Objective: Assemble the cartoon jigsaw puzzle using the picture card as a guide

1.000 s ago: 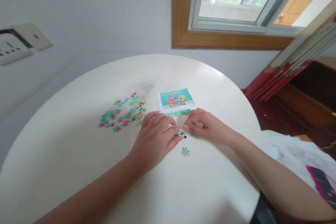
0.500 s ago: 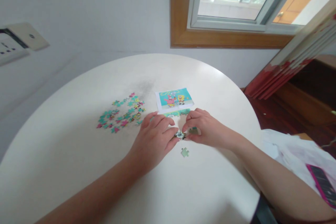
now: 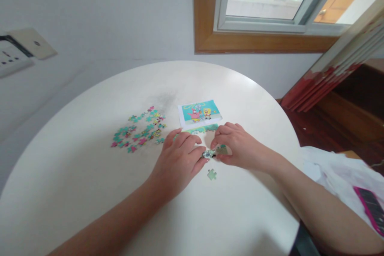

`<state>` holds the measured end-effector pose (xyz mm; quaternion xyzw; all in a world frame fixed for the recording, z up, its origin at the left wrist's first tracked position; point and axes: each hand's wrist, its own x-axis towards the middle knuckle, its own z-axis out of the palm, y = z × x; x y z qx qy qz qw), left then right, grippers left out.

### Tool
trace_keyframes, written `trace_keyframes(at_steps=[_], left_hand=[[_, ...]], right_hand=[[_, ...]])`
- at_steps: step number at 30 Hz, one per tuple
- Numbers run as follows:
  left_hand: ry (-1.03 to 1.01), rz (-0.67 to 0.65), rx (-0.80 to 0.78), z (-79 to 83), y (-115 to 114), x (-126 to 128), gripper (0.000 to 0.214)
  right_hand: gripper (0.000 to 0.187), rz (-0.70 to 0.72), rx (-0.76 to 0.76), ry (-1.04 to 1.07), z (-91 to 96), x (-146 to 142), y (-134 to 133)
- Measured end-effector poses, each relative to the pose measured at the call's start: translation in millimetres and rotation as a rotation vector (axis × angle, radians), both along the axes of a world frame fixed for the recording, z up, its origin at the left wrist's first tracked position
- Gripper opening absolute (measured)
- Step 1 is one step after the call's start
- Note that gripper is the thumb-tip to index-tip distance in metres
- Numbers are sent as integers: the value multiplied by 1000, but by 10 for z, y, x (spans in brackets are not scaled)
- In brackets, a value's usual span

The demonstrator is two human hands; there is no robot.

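Observation:
My left hand (image 3: 177, 161) lies on the round white table (image 3: 90, 192), its fingertips pinching a small joined cluster of puzzle pieces (image 3: 208, 153). My right hand (image 3: 237, 147) meets it from the right, thumb and fingers pinched on a greenish puzzle piece (image 3: 222, 149) that touches the cluster. A single pale green piece (image 3: 212, 174) lies loose just in front of both hands. Behind the hands sits a strip of assembled puzzle (image 3: 201, 130), partly hidden by my fingers, and a cartoon reference picture (image 3: 199, 113).
A scatter of several teal and pink loose pieces (image 3: 139, 129) lies left of the hands. A wall socket (image 3: 18, 50) is at far left, a wood-framed window (image 3: 270, 12) behind. White cloth and a pink-edged phone (image 3: 370, 208) lie at the right.
My right hand has shifted its piece left against the cluster held by my left hand; the view rose slightly. Other pieces have not moved.

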<state>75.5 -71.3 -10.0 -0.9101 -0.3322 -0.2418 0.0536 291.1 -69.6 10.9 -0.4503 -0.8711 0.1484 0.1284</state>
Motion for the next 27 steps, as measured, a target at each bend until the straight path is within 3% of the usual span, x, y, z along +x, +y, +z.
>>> trace_keyframes(at_steps=[27], left_hand=[[10, 9, 1, 11, -7, -12, 14]], right_hand=[[19, 4, -5, -12, 2, 1, 9]])
